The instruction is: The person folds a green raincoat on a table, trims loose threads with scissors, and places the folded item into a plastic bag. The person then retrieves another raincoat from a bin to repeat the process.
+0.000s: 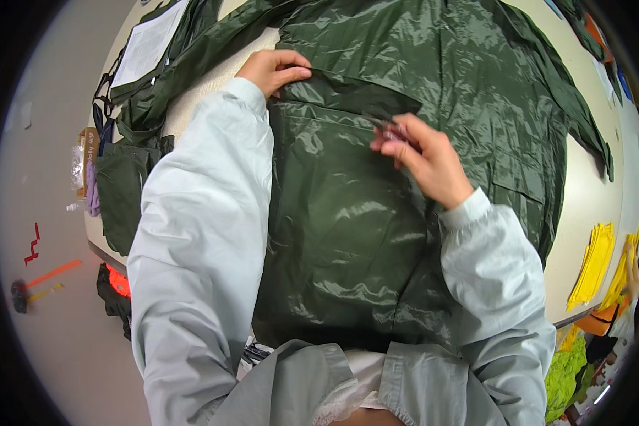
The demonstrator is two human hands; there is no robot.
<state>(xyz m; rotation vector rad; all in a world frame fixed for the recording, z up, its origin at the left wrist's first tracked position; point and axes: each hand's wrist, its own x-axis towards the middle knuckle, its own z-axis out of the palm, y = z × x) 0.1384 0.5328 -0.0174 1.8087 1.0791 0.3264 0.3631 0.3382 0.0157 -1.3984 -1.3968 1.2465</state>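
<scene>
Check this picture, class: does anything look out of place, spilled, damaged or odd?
Mildly: a thin red zigzag strip and a straight orange strip lie on the grey floor, left of the cream table. They look like stray scraps, though they could be floor markings. I see no spill or tear on the glossy dark-green garment.

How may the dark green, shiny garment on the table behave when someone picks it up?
The dark green, shiny garment would probably hang floppy: its material lies in many soft creases. Its glossy surface may feel slippery. The thin-looking green flap at the left hand likely folds easily.
</scene>
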